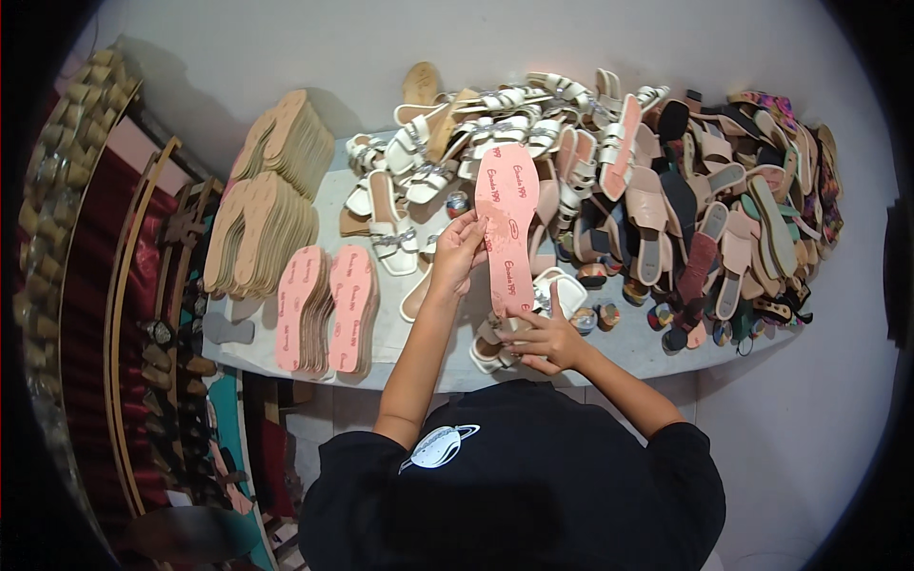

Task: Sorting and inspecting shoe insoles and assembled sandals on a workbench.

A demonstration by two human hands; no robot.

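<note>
While both hands hold it above the surface [628,347], the pink insole [506,228] stands with its long axis nearly vertical in the head view, tilted slightly. Its rounded wide end points away from the person toward the pile of white strapped sandals [495,119]; its narrower end points back toward the person's chest. Small dark red printed marks run along its face; they are repeated in a loose pattern.

The left hand [459,252] has its grip closed on the insole's left edge, near mid-length, fingertips pinching the rim. The right hand [545,338] has its grip closed on the lower end of the insole, thumb on top. Just under the right hand lies a white sandal [562,290], partly hidden.

To the left of the hands, two stacks of pink insoles [328,309] stand on edge on the surface, printed in the same manner. Further left, stacks of tan insoles [262,228] lean together, with another tan stack [286,138] behind them. To the right, a heap of mixed soles and sandals [733,209] in beige, black, maroon and green covers the surface up to the wall. A wooden rack [143,314] stands at the far left.
</note>
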